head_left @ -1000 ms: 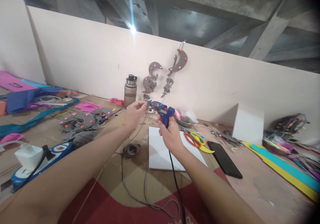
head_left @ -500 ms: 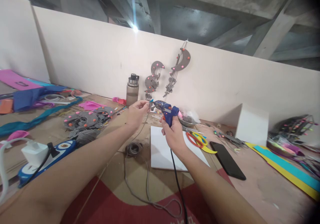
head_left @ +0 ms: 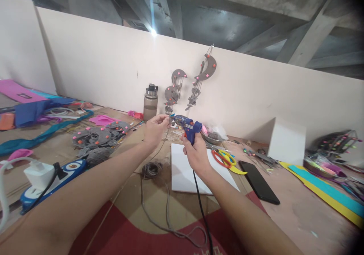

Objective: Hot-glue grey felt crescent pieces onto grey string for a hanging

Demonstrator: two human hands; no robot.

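My right hand (head_left: 195, 150) is wrapped round the handle of a blue glue gun (head_left: 189, 126), whose nozzle points left. My left hand (head_left: 156, 129) pinches a small blue piece (head_left: 172, 115) at its fingertips, right by the nozzle. A thin grey cord (head_left: 162, 143) runs down from those fingers toward a coil of grey cord (head_left: 152, 170) on the table. Whether the nozzle touches the piece is too small to tell. Below the gun lies a white sheet (head_left: 184, 177), and the gun's black cable hangs across it.
Scissors (head_left: 222, 159) and a black phone (head_left: 259, 183) lie to the right. A bottle (head_left: 150, 105) stands near the wall, beside hanging grey moon ornaments (head_left: 209, 68). At left are felt pieces with pompoms (head_left: 91, 136) and a power strip (head_left: 72, 167) with a white charger.
The glue gun and my right hand have shifted slightly left, bringing the nozzle closer to the small blue piece. My left hand is almost unmoved.
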